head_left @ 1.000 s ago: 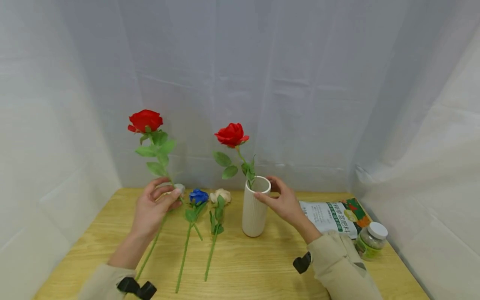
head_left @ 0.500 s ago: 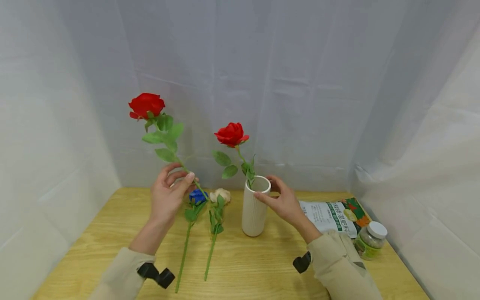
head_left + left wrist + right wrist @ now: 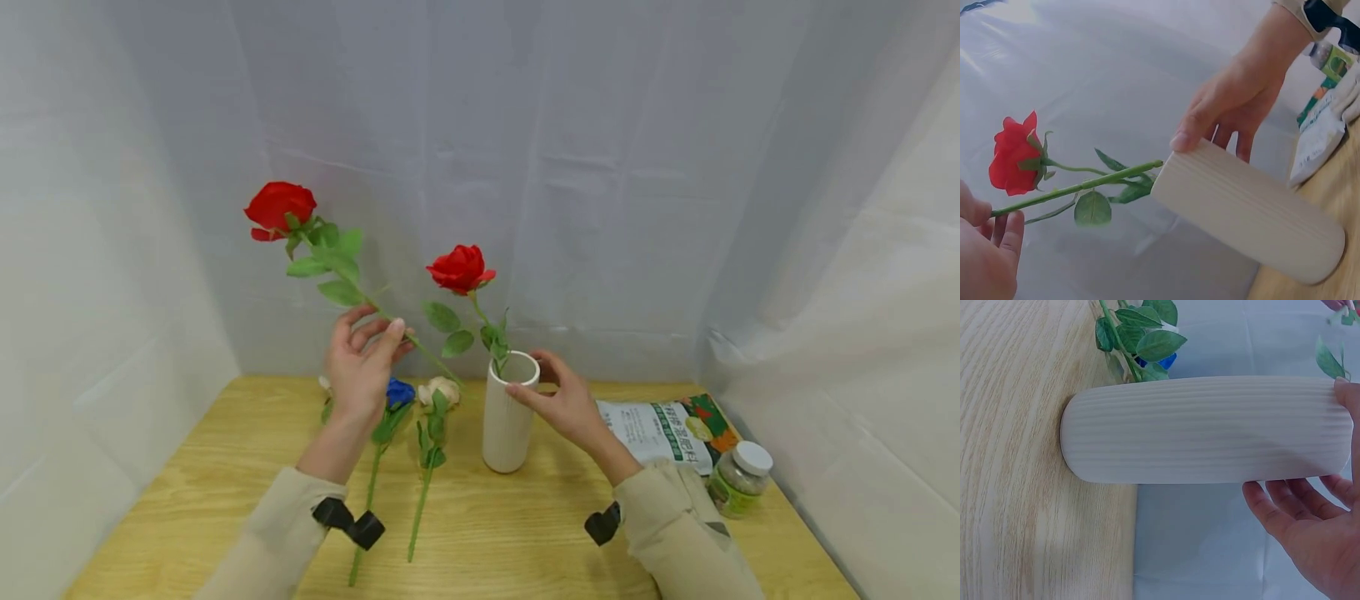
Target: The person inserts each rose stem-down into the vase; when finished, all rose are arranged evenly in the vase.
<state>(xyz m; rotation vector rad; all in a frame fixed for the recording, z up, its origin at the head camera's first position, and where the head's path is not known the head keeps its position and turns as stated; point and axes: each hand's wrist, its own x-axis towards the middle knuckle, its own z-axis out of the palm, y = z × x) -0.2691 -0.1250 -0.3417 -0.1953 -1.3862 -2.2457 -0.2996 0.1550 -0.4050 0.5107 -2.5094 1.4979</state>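
Observation:
My left hand (image 3: 360, 367) pinches the green stem (image 3: 1085, 185) of a red rose (image 3: 281, 208) between thumb and fingers, off the table. The bloom leans up to the left, while the stem's cut end points right, close to the vase's rim in the left wrist view. A tall white ribbed vase (image 3: 506, 437) stands upright on the table. My right hand (image 3: 562, 404) holds it near the rim, thumb in front and fingers behind. One red rose (image 3: 460, 268) stands in the vase, its bloom tilted left; its lower stem is hidden inside.
Left of the vase, a blue rose (image 3: 400, 392) and a cream rose (image 3: 438, 392) lie on the wooden table (image 3: 517, 550). A pale flower (image 3: 325, 384) is mostly hidden behind my left hand. At the right lie a printed bag (image 3: 656, 433) and a white-lidded jar (image 3: 741, 479).
My left hand has lifted the red rose and moved it right; its stem has swung from the table toward the vase. My right hand and the vase have stayed put.

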